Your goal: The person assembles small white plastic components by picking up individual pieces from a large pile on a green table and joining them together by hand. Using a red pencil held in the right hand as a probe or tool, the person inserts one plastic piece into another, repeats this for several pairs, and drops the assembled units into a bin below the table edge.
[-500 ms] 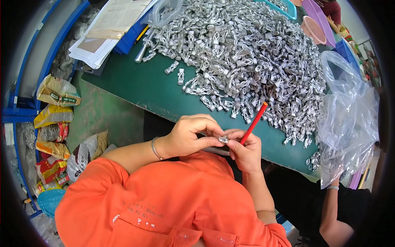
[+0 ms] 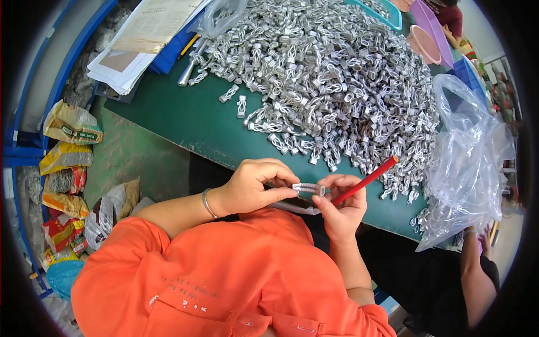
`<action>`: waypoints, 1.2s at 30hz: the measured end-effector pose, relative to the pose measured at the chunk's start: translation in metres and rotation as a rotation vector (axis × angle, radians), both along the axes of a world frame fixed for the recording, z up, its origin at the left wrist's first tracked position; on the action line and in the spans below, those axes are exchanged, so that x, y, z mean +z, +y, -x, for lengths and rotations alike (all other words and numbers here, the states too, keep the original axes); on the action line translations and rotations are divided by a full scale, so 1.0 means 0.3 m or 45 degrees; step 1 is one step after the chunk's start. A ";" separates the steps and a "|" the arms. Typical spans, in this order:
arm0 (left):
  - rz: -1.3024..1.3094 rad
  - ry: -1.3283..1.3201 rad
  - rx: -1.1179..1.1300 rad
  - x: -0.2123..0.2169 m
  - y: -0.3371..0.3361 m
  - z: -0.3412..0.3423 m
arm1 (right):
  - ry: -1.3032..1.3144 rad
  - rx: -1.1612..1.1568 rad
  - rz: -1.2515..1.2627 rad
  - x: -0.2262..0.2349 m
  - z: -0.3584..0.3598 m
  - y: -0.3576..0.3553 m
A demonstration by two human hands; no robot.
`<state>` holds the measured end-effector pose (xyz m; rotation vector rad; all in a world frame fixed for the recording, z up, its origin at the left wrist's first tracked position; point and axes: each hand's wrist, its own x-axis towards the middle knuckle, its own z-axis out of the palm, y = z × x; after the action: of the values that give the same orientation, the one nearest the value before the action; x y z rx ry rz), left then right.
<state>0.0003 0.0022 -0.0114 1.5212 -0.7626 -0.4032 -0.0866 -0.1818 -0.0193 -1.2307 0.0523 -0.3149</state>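
In front of my chest, a small silver metal fitting with looped, twisted strands (image 2: pixel 309 189) is pinched at one end between the thumb and fingertips of my left hand (image 2: pixel 252 182). The thumb and fingers of my right hand (image 2: pixel 343 210) are at its other, ring-shaped end. A slim red pencil-like stick (image 2: pixel 369 181) lies in my right hand and points up and to the right; its lower end is hidden by my fingers. Beyond my hands, a large heap of similar metal fittings (image 2: pixel 331 84) covers much of the green table (image 2: pixel 163 121).
Two single fittings lie left of the heap, near papers (image 2: pixel 120 62) and a blue bin (image 2: pixel 168 56). Clear plastic bags (image 2: pixel 466 163) hang over the right table edge, beside another person's arm (image 2: pixel 477 275). Packed sacks (image 2: pixel 73 123) stand at the left. Basins (image 2: pixel 424 45) sit far right.
The fitting has turned and shows its full length between my hands, which are farther apart. The red stick has tilted down to the right. The other person's arm has shifted right.
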 end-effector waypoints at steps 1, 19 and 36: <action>-0.009 0.159 -0.027 -0.014 0.000 0.004 | -0.017 0.026 0.024 0.006 -0.003 0.004; 0.004 0.487 -0.108 -0.013 -0.032 -0.014 | -0.375 -0.304 1.047 0.112 -0.090 -0.014; -0.049 0.121 0.060 -0.098 0.013 -0.036 | -0.313 -1.359 0.879 0.478 -0.372 -0.802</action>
<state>0.0112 0.0060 -0.0410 1.5418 -0.6463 -0.4539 0.0250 -0.4224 0.1242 -1.7520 0.4222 -1.5043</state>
